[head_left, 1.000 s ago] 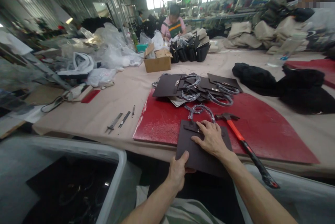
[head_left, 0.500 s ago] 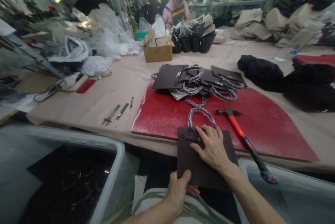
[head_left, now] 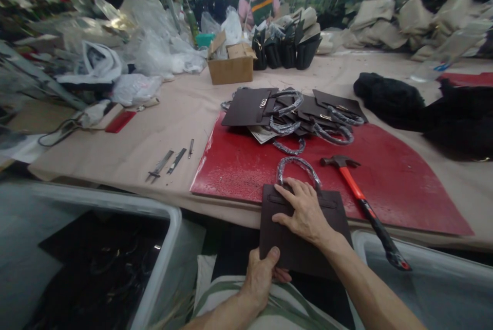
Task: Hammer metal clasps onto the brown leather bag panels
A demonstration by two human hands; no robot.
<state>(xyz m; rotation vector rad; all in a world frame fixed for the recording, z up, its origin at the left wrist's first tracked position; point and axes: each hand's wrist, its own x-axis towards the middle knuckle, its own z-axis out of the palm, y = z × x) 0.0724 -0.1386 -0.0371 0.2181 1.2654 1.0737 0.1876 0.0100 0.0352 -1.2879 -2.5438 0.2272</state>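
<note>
The left hand (head_left: pixel 262 274) pinched the near edge of a dark brown panel (head_left: pixel 278 232), thumb on top and the other fingers curled under it. The right hand (head_left: pixel 304 213) lay flat on the panel's upper half, fingers spread wide and gripping nothing, their tips at a strap across its top. The panel hung over the near edge of the bench (head_left: pixel 154 129), its far end on a red mat (head_left: pixel 385 181) and its near end above the person's lap. A plastic-wrapped handle (head_left: pixel 298 163) arched from the panel's top onto the mat. A hammer (head_left: pixel 360 199) with an orange shaft lay just to the right, apart from the panel. Farther back, a pile (head_left: pixel 265 111) of like panels sat on the mat's far edge. Thin metal tools (head_left: pixel 168 163) lay left of the mat, and a box (head_left: pixel 231 68) stood beyond them. A grey bin (head_left: pixel 171 219) stood below the bench on the left.
</note>
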